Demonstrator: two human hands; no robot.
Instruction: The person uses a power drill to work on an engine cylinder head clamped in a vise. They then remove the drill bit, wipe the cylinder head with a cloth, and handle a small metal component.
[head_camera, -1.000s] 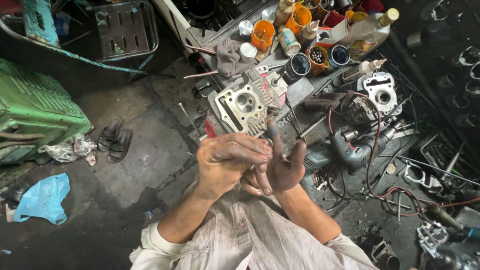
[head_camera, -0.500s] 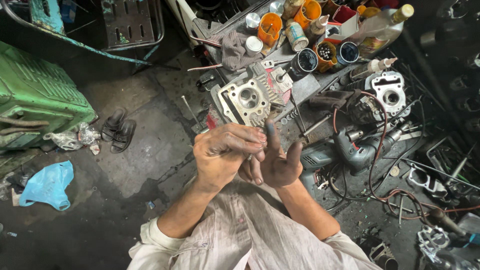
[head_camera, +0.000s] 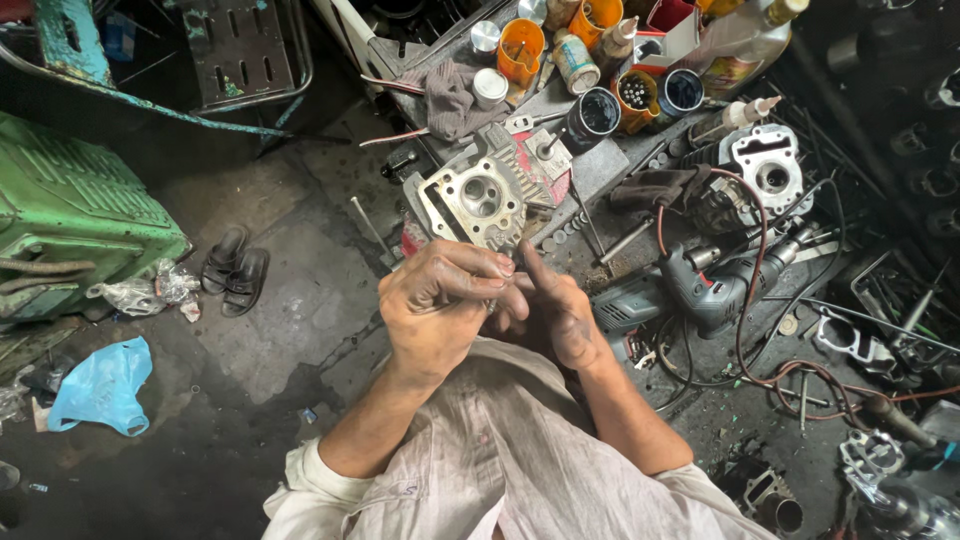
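Hands together at chest height above a cluttered workbench. Left hand (head_camera: 440, 310) curled, fingertips bunched and pressed toward the thumb, pinching something too small to make out; it is hidden between the fingers. Right hand (head_camera: 560, 315) sits just beside and touching the left, palm half open, index finger raised and pointing away from the body toward the bench; whether it holds anything cannot be told.

Change over the last second: the right hand's fingers were spread wider and more upright; now they are drawn in closer to the left fingertips, and both hands sit slightly nearer the body. Judged, the work has tightened to fine fingertip handling of one small part.

The pinched part's long axis and heading cannot be read. Just beyond the fingertips lies an engine cylinder head (head_camera: 480, 200), flat, its open face turned up, long side running left to right across the view.

Further beyond the grip: grey rag (head_camera: 450, 100), orange cup (head_camera: 520, 50), dark round tins (head_camera: 595, 110). To the right of the grip, an electric drill (head_camera: 700, 285) with a red cable (head_camera: 745, 330) looping past it. Far left of the grip, on the floor: a pair of sandals (head_camera: 235, 270), a blue plastic bag (head_camera: 100, 385), a green metal casing (head_camera: 70, 220).
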